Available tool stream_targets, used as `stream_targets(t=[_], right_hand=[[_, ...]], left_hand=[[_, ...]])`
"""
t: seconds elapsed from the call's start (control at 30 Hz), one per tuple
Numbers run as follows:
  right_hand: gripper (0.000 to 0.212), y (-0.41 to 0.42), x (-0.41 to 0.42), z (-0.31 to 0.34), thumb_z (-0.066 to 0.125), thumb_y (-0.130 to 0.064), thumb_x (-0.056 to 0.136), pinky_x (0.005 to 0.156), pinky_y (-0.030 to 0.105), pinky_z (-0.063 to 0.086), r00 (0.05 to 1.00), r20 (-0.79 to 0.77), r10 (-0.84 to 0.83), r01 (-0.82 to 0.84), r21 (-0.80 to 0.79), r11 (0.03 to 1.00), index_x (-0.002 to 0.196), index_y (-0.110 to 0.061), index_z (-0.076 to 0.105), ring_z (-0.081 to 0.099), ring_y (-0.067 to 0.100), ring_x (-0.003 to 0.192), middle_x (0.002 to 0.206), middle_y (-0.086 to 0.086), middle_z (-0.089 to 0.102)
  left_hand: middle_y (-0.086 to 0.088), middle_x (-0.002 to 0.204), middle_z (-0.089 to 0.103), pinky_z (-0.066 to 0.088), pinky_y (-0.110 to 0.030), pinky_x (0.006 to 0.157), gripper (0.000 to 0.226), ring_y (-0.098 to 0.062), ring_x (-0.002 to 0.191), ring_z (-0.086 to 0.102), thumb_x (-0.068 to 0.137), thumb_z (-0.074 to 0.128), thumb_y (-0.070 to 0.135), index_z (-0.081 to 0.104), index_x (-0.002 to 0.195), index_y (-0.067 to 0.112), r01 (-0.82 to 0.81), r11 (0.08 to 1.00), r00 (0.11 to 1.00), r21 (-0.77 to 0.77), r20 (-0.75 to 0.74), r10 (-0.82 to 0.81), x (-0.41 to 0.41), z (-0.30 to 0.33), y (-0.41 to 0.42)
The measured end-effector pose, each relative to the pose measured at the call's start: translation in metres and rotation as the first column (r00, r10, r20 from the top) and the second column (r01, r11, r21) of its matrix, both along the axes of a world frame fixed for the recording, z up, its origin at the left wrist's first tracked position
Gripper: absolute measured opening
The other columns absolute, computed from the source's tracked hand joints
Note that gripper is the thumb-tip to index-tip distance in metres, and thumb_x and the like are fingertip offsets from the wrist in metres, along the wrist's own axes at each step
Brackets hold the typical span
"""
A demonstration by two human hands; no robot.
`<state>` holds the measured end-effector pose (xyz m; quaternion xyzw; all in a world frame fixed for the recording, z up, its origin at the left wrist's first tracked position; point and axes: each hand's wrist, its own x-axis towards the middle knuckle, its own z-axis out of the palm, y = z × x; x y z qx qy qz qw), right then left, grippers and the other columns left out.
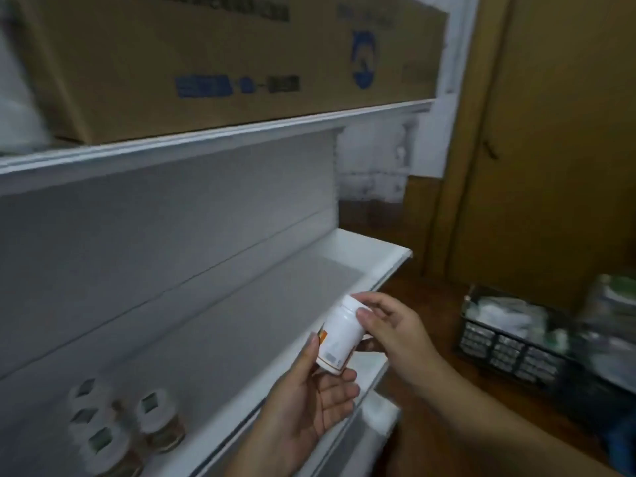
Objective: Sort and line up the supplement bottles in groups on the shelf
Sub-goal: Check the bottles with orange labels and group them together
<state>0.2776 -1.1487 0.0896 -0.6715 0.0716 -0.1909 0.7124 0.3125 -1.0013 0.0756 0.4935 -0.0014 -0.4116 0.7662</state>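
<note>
While tilted over the shelf edge, white bottle pinched loosely between left hand and right hand fingertips; could slip, toppling near-left jars.

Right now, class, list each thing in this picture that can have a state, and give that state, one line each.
White bottle: cap on, tilted, held off the shelf by both hands.
Left hand: grips the bottle's base.
Right hand: fingers curled round the bottle's top.
Jars: upright, lids on, grouped at the shelf's left.
Shelf: bare right of the jars.
Cardboard box: closed, on the upper shelf.
Black crate: on the floor, filled; contents blurred.
</note>
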Motion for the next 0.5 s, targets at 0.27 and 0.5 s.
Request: stream_targets(t=[0.27, 0.5], right_hand=[[0.016, -0.120, -0.134, -0.028, 0.060, -0.014, 0.089, 0.072, 0.033, 0.058, 0.855, -0.092, -0.510, 0.510, -0.031, 0.860, 0.104, -0.019, 0.064, 0.067, 0.018, 0.093, 0.104, 0.004, 0.069], [0.018, -0.235, -0.269, -0.044, 0.069, -0.013, 0.083, 0.066, 0.033, 0.057, 0.688, -0.039, -0.725, 0.726, 0.036, 0.687, 0.097, -0.021, 0.062, 0.067, 0.020, 0.086, 0.098, 0.005, 0.068]], left_hand=[[-0.015, 0.089, 0.069, 0.059, -0.028, 0.055, 0.039, -0.021, 0.073, 0.065, 0.087, 0.057, 0.037, 0.061, 0.109, 0.005, 0.372, 0.927, 0.928, 0.048, -0.047, -0.370, -0.064, -0.019, -0.151], [-0.007, 0.081, 0.071, 0.055, -0.022, 0.055, 0.024, -0.014, 0.068, 0.062, 0.088, 0.059, 0.032, 0.066, 0.098, 0.011, 0.545, 0.821, 0.815, 0.170, 0.120, -0.567, -0.165, -0.028, -0.306]])
